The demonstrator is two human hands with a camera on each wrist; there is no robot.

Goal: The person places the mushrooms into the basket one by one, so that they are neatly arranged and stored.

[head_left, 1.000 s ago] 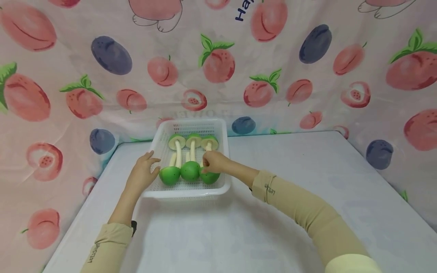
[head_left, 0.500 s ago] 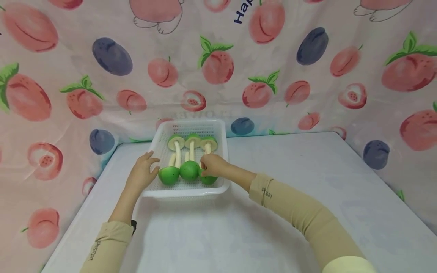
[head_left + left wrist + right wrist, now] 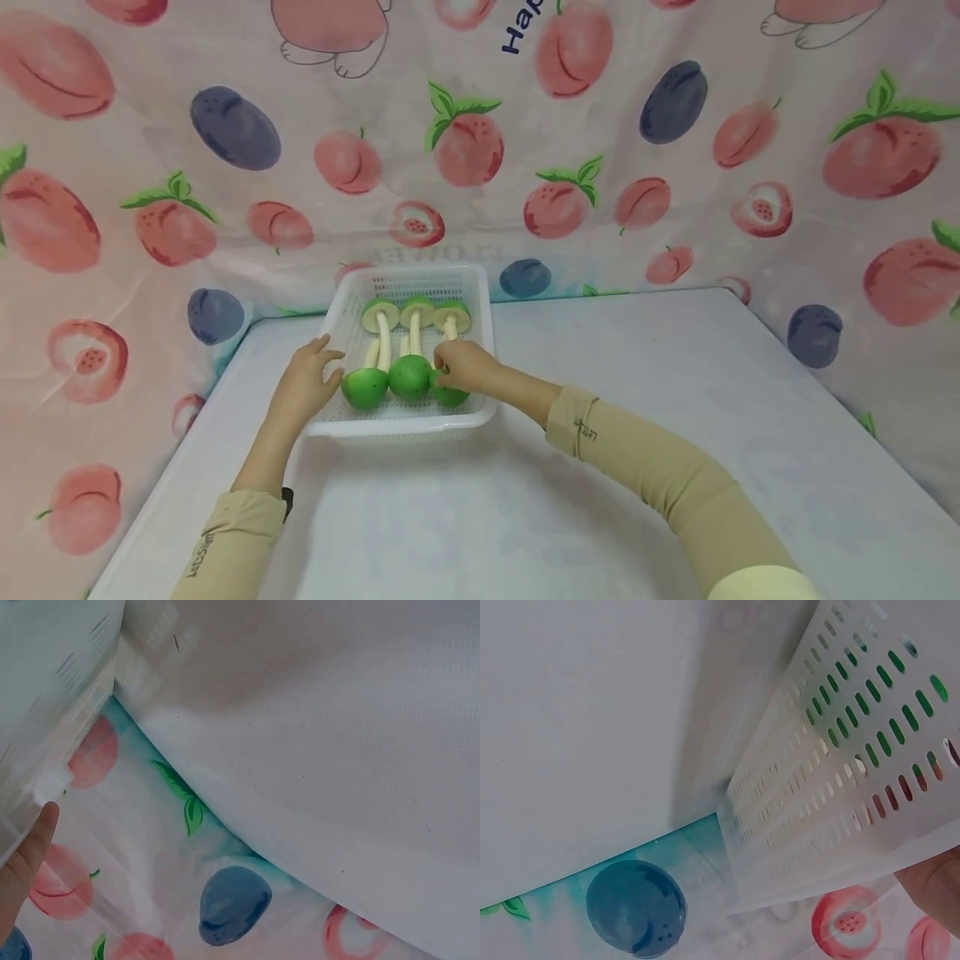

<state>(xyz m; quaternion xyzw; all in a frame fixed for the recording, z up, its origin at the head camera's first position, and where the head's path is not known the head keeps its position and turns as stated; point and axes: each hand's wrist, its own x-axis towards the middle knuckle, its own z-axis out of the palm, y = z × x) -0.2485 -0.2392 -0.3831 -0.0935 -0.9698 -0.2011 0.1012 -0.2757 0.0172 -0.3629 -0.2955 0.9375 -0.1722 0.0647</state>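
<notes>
Several green-capped toy mushrooms with pale stems lie in two rows in a white plastic basket (image 3: 405,427) in the head view. The back row shows its cap undersides; in the front row are a left mushroom (image 3: 365,389), a middle mushroom (image 3: 410,377) and a right mushroom (image 3: 452,395). My right hand (image 3: 467,367) reaches over the basket's right side, its curled fingers pinching the right front mushroom near cap and stem; they cover much of it. At the left rim, my left hand (image 3: 306,379) holds nothing, its fingers loosely bent.
The basket stands on a white table (image 3: 600,467) near its back edge. A fruit-printed cloth (image 3: 480,225) hangs behind and at both sides. In the right wrist view the slotted basket wall (image 3: 840,772) shows green through its holes.
The head view has shifted slightly, so everything sits a little further left. The right hand's fingers have turned slightly downward at the right front mushroom. The left hand stays beside the rim.
</notes>
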